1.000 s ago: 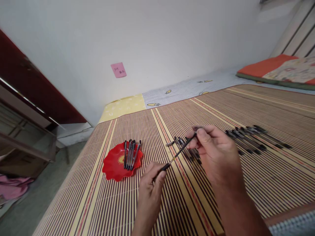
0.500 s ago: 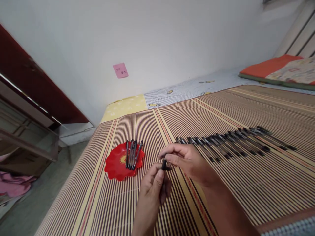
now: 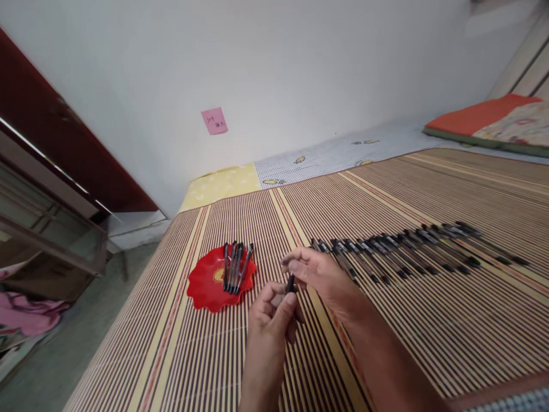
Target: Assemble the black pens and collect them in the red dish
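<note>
My left hand (image 3: 274, 315) is closed, with thumb and fingers pinching a pen (image 3: 290, 283). Only a short, thick black part of it shows, pointing up; the remainder is hidden by the fingers. Just above and to the right, my right hand (image 3: 315, 272) has thumb and forefinger bent together in a pinch; what lies between them, if anything, cannot be made out. Several clear pens with black ends (image 3: 235, 269) lie side by side on a red scalloped plate (image 3: 201, 286), left of my hands. To the right, a long row of similar pens (image 3: 394, 249) rests on the striped mat (image 3: 206, 355).
The mat covers a bed against a white wall (image 3: 300, 74) bearing a pink note (image 3: 214, 121). A folded orange and floral quilt (image 3: 480, 120) lies at the far right. Left of the bed are the floor (image 3: 128, 269), pink cloth (image 3: 30, 312) and a dark red door (image 3: 64, 120).
My right fingertips have drawn up slightly from the black part in my left hand, leaving more of it visible. The whole view has shifted a little; plate and pen row look unchanged.
</note>
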`<state>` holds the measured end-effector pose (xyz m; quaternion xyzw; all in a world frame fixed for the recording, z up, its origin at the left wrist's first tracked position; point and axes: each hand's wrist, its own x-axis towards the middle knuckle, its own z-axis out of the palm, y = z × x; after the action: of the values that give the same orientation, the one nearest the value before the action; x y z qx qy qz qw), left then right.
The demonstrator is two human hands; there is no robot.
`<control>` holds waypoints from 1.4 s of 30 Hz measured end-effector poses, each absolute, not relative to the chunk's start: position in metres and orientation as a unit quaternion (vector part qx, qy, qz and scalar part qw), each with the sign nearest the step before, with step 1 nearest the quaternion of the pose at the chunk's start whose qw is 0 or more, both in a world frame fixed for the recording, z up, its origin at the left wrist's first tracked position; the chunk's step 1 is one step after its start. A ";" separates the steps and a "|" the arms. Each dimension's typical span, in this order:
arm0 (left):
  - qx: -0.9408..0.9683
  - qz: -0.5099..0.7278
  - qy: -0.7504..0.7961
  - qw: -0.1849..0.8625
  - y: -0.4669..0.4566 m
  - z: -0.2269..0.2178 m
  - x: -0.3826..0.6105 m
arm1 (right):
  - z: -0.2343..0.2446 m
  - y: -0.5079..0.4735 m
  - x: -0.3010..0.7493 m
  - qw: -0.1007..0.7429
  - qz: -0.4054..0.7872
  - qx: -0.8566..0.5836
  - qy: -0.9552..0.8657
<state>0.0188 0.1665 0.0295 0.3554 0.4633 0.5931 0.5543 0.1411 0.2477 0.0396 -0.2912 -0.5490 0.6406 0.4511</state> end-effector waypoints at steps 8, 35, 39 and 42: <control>0.295 0.599 0.434 0.605 0.166 0.031 0.018 | 0.039 0.244 0.140 0.445 0.681 -0.256 -0.522; 0.508 0.549 0.654 0.112 0.162 0.018 0.018 | 0.045 0.244 0.134 0.481 0.549 -0.316 -0.605; 0.410 0.585 0.638 0.288 0.165 0.026 0.013 | 0.022 0.266 0.148 0.495 0.425 -0.421 -0.630; 0.351 0.620 0.569 0.411 0.168 0.029 0.007 | -0.002 0.280 0.152 0.399 0.211 -0.529 -0.719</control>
<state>0.0074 0.1678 0.0292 0.3509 0.5686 0.6202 0.4110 0.1520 0.2804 -0.0020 -0.5286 -0.7191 0.2113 0.3985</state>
